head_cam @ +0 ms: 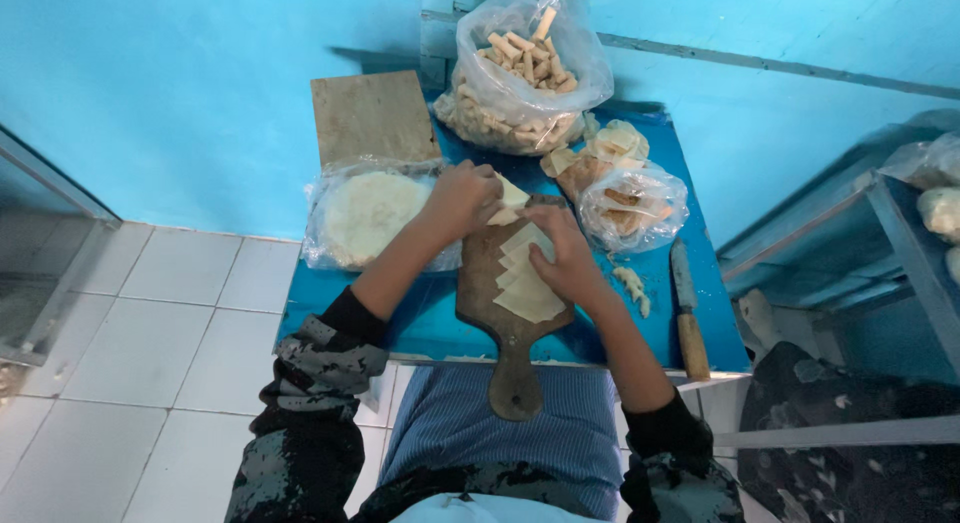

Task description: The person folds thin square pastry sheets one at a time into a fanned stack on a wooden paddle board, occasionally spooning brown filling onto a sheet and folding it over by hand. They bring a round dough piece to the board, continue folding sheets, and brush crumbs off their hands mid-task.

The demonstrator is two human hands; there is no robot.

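Wrappers: pale square dough sheets (527, 278) sit fanned down the wooden paddle board (505, 313) on the blue bench (420, 323). Left hand (458, 198) has its fingers pinched shut on the far sheet (508, 198); right hand (562, 248) lies flat on the stack, fingers mostly spread, gripping nothing I can see. I'd say keep that palm pressing so only one sheet peels, and lift from a corner slowly. Knife (687, 308) lies right of the board, bag of rolled sticks (520, 73) at the far edge.

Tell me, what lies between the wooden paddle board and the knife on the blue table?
In the head view, a small pale lump of dough scraps lies on the blue table between the paddle board and the knife.
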